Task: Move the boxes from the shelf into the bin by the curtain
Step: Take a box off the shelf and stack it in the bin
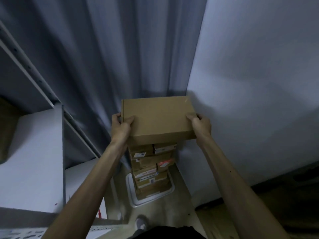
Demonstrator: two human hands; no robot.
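Gripping plain box [158, 118] with left hand [120, 125] and right hand [201, 125], we held it over stacked boxes [150, 169] in bin [128, 185] by curtain [120, 49].

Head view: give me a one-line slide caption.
Left hand and right hand hold a cardboard box over the box stack in the white bin by the curtain.

Matt brown cardboard box [158, 118], pleated grey cloth curtain [107, 49], painted metal shelf [34, 80].
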